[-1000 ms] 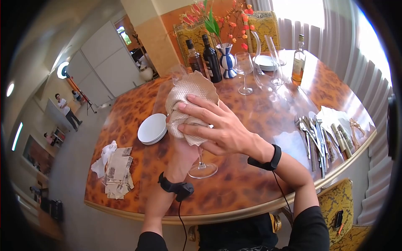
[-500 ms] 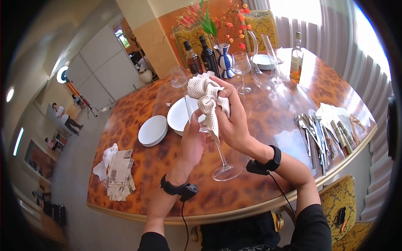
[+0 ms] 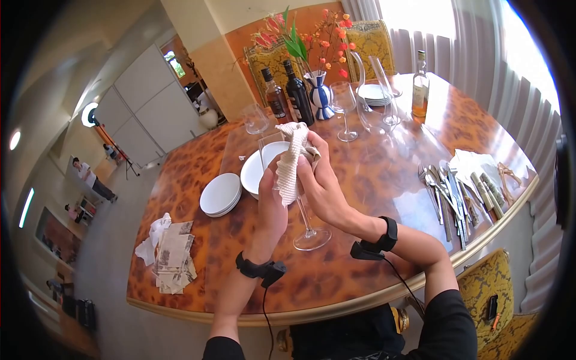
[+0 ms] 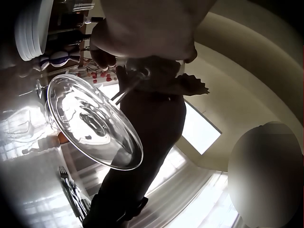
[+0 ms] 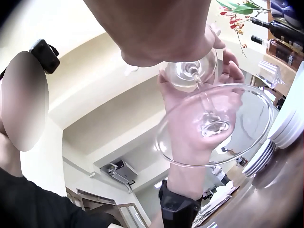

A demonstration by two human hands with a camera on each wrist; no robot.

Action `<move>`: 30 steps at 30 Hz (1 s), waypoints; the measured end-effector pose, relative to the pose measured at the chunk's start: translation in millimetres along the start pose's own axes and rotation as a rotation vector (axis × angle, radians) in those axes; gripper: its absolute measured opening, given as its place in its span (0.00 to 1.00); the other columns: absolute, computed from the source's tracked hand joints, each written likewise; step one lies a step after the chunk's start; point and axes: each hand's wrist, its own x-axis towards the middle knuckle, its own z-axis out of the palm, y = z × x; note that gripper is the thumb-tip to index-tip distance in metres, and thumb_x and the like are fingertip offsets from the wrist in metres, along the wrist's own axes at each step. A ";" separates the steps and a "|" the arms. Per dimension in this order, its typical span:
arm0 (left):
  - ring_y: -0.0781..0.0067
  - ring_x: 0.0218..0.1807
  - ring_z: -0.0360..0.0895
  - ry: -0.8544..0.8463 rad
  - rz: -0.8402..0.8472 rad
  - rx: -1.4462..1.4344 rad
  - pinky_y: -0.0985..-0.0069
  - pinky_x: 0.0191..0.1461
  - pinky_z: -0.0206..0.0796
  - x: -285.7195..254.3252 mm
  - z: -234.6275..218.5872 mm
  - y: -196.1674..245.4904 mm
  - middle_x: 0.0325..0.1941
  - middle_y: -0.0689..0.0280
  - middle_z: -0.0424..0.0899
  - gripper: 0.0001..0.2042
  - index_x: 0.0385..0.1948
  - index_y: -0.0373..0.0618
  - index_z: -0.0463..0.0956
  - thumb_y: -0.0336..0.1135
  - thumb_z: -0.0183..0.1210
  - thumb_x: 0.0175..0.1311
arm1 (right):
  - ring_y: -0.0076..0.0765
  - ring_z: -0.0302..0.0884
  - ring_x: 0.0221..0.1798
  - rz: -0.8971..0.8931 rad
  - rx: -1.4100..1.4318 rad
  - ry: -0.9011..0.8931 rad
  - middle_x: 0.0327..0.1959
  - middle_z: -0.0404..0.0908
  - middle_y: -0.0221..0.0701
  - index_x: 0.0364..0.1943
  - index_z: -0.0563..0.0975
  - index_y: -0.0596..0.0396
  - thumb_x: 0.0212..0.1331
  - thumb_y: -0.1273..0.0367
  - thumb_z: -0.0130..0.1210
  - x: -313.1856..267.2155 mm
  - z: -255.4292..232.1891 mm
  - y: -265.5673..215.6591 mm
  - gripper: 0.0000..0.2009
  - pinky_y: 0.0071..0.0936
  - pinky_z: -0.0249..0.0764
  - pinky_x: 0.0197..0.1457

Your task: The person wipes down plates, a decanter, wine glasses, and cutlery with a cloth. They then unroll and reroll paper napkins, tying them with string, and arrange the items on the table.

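A stemmed wine glass (image 3: 312,239) is tilted in front of me, its round foot turned down over the table. My left hand (image 3: 271,204) grips its bowl from the left side, and part of the clear bowl shows above the fingers. My right hand (image 3: 323,189) holds a beige waffle-textured cloth (image 3: 291,168) against the glass, thumb on the cloth. One end of the cloth hangs between the hands. In the right wrist view, the glass foot (image 5: 166,154) stands in front of the left hand, whose fingers curl round the bowl.
White bowls (image 3: 221,197) and a larger white dish (image 3: 247,177) stand left of the hands. Bottles (image 3: 298,96), a striped vase (image 3: 322,99), wine glasses (image 3: 344,103) and a decanter (image 3: 377,114) stand behind. Cutlery (image 3: 453,201) lies right; patterned papers (image 3: 175,255) lie left.
The cloth, spread wide over the glass a second ago, is now bunched in the right hand near the rim. The glass moved right, then slightly back left, uncovering the white dish behind.
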 end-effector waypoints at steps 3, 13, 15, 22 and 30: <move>0.73 0.64 0.69 -0.032 0.023 0.154 0.72 0.64 0.66 1.5 -4.8 -1.3 0.64 0.62 0.70 0.24 0.68 0.43 0.58 0.46 0.39 0.76 | 0.42 0.71 0.62 0.052 0.033 -0.025 0.58 0.72 0.46 0.65 0.59 0.62 0.71 0.68 0.47 6.4 -6.3 2.1 0.23 0.35 0.66 0.62; 0.65 0.65 0.69 -0.094 -0.019 -0.083 0.64 0.68 0.62 3.7 -24.8 8.0 0.66 0.60 0.68 0.33 0.65 0.43 0.60 0.62 0.45 0.70 | 0.36 0.75 0.51 -0.215 0.016 -0.038 0.57 0.75 0.47 0.43 0.68 0.60 0.63 0.78 0.51 1.1 -4.3 -1.5 0.07 0.31 0.70 0.53; 0.62 0.63 0.70 0.008 -0.009 -0.087 0.62 0.67 0.62 1.6 -18.3 13.7 0.62 0.57 0.72 0.37 0.63 0.42 0.63 0.67 0.46 0.66 | 0.31 0.75 0.51 0.300 0.075 -0.123 0.51 0.78 0.47 0.46 0.68 0.61 0.65 0.75 0.49 -0.5 -10.5 -4.0 0.08 0.32 0.71 0.53; 0.54 0.62 0.71 -0.072 0.089 -0.222 0.60 0.65 0.66 5.8 -18.1 14.1 0.67 0.44 0.65 0.40 0.62 0.37 0.61 0.69 0.46 0.65 | 0.29 0.74 0.54 0.301 -0.040 -0.330 0.50 0.77 0.38 0.61 0.63 0.60 0.64 0.66 0.54 -17.3 -2.3 -37.3 0.24 0.30 0.71 0.56; 0.55 0.56 0.76 -0.548 -0.131 -0.352 0.63 0.59 0.72 -4.0 -15.9 29.9 0.66 0.40 0.67 0.45 0.64 0.35 0.59 0.73 0.46 0.61 | 0.22 0.73 0.40 0.679 0.078 -0.780 0.40 0.78 0.25 0.49 0.75 0.55 0.70 0.63 0.47 -27.0 -21.2 -35.5 0.12 0.26 0.74 0.42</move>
